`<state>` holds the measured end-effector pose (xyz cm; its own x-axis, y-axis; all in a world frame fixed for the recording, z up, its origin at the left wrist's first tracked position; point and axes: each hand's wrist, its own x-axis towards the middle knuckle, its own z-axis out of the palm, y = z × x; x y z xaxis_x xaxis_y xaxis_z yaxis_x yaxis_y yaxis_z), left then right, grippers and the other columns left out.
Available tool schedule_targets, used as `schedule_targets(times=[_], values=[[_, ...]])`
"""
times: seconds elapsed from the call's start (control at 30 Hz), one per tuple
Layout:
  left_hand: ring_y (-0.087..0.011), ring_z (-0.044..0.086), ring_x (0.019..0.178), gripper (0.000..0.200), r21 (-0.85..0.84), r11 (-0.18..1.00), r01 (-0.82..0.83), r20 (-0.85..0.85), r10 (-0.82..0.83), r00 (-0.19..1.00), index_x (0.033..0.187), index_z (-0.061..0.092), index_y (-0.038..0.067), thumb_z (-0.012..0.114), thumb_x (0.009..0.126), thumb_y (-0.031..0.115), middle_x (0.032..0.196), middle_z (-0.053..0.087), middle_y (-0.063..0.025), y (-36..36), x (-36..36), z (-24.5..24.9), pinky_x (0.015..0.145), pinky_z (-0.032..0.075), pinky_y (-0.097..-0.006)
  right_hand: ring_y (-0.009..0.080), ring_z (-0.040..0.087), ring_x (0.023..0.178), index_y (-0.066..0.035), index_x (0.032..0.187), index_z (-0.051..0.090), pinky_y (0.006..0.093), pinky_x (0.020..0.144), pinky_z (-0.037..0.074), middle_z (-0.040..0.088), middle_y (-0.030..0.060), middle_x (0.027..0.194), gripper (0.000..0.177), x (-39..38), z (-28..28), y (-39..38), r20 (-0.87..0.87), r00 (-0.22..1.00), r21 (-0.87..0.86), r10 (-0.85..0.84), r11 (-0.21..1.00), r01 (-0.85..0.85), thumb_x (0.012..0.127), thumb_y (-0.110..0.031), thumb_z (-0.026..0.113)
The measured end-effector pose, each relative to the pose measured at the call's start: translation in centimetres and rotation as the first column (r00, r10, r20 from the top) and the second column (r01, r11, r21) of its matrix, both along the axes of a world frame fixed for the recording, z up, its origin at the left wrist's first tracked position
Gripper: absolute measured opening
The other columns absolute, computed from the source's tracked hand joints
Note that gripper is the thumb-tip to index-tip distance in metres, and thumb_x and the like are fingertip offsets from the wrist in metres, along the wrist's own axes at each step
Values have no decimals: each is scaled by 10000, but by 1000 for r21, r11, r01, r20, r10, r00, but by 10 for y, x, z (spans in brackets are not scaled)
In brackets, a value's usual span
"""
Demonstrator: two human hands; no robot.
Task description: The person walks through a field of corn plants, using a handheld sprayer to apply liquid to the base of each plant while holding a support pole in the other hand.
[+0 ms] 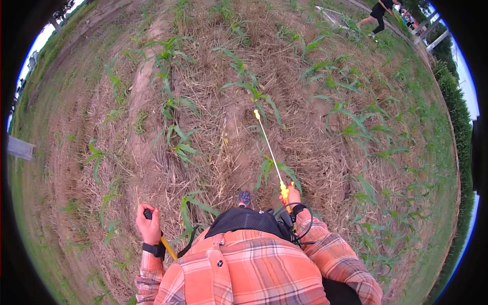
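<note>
My right hand (293, 196) is wrapped round the yellow handle of a spray wand (270, 148). Its thin pale tube slants forward and left, ending in a yellow nozzle (256, 115) close to a young corn plant (254, 90). A black hose (308, 227) loops beside my right wrist. At lower left, my left hand (149, 231) is closed on the black grip of a pump lever (148, 214). The lever's yellow bar (169, 248) runs back past my wrist toward my side. Where it leads is hidden by my body.
Rows of young corn (168, 104) grow in soil strewn with dry straw (315, 157). My shoe (245, 197) shows below my waist. Another person (378, 15) is at the far upper right, near pale posts (432, 33). A grey post (20, 147) stands at the left edge.
</note>
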<state>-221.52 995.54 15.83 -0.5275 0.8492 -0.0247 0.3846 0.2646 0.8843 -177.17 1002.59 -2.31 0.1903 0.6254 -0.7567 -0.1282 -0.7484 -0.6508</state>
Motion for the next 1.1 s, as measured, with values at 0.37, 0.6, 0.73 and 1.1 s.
schedule_targets(times=[0.37,0.6,0.73,1.1], values=[[-63,364,534,122,-10,1000,18,43,-17,999,725,429,42,549,713,22,602,410,9,65,15,9,486,308,-209,162,419,321,-33,692,483,295,293,325,494,90,477,526,83,2,43,34,967,31,-252,967,251,826,-471,224],[-74,357,529,122,-11,1000,20,33,-19,999,718,434,43,555,713,28,582,391,9,115,-17,-4,477,293,-221,145,413,299,-24,653,526,271,269,304,483,75,449,643,36,5,94,155,978,5,-141,990,142,807,-565,214],[-72,352,528,120,-27,1000,-3,67,5,998,713,436,42,556,714,40,591,393,2,147,-45,1,476,290,-219,167,422,287,-5,600,545,278,260,298,491,93,427,668,-26,-1,138,237,971,-67,-17,997,33,796,-574,255],[-71,360,538,125,15,993,-116,80,114,990,714,433,45,557,711,59,595,402,7,185,-126,-5,490,309,-216,112,446,319,-9,632,540,251,286,332,512,60,459,583,-202,47,239,223,805,-28,550,829,-559,828,-492,279]])
